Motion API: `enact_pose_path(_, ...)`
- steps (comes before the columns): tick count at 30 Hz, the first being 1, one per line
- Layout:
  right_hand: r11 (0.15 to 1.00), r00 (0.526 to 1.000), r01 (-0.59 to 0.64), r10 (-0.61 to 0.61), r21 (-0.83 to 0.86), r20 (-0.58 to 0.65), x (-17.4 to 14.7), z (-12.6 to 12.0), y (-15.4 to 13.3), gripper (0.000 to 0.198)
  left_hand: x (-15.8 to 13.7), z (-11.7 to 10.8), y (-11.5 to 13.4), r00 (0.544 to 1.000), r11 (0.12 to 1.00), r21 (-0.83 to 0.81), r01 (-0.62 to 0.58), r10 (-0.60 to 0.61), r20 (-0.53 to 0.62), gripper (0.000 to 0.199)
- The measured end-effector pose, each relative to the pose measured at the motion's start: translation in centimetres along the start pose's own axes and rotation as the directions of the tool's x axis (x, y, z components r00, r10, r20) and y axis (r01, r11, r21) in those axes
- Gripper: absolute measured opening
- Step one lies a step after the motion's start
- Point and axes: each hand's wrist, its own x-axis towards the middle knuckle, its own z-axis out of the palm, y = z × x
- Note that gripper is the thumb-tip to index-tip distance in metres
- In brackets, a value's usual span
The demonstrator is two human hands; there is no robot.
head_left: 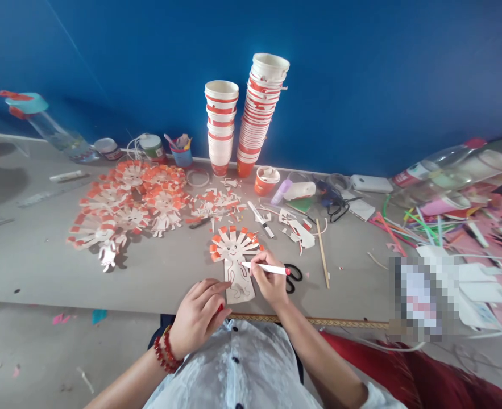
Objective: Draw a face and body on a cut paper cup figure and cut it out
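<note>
A white paper figure with an outlined body lies flat near the table's front edge. Its smiling face is ringed by white strips with curled orange tips. My right hand is closed around a white marker with a red end, its tip at the figure's upper body. Fingertips of my left hand press on the paper's left edge. A small red piece, which looks like the marker cap, shows between that hand's thumb and fingers. Black scissor handles lie beside my right hand, the blades hidden.
Finished-looking paper figures are heaped at left. Two tall stacks of paper cups stand by the blue wall. Paper scraps, another marker and a wooden stick lie ahead. Bottles and coloured craft materials crowd the right.
</note>
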Motion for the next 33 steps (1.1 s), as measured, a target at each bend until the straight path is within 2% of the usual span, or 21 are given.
enact_pose_path(4, 0.991, 0.994, -0.103, 0.101, 0.082, 0.032, 0.4, 0.0, -0.4, 0.013, -0.5, -0.1, -0.2, 1.0, 1.0, 0.002, -0.001, 0.001, -0.02, 0.014)
enact_pose_path(10, 0.98, 0.976, -0.197, 0.193, 0.032, 0.098, 0.1, -0.9, -1.4, 0.013, -0.3, 0.2, -0.4, 0.999, 0.999, -0.019, -0.032, 0.031, -0.045, 0.013)
enact_pose_path(13, 0.987, 0.986, -0.16, 0.16, -0.003, 0.041, -0.6, -0.8, -1.2, 0.013, 0.2, 0.6, -0.1, 0.999, 0.999, 0.013, -0.039, 0.039, 0.015, 0.012)
enact_pose_path(16, 0.994, 0.998, -0.058, 0.056, -0.097, -0.026, -1.1, -0.4, -0.6, 0.014, 0.5, 1.1, 0.1, 0.996, 0.996, 0.083, -0.037, 0.031, 0.08, 0.012)
enact_pose_path(19, 0.985, 1.0, 0.006, -0.009, -0.17, -0.018, -1.2, -0.2, -0.2, 0.013, 0.4, 1.4, 0.0, 0.996, 0.992, 0.128, -0.025, 0.013, 0.092, 0.013)
enact_pose_path(33, 0.968, 0.999, 0.041, -0.042, -0.249, 0.001, -0.8, -0.1, -0.9, 0.017, 0.2, 1.6, -0.3, 0.994, 0.989, 0.143, -0.045, 0.03, 0.107, 0.013)
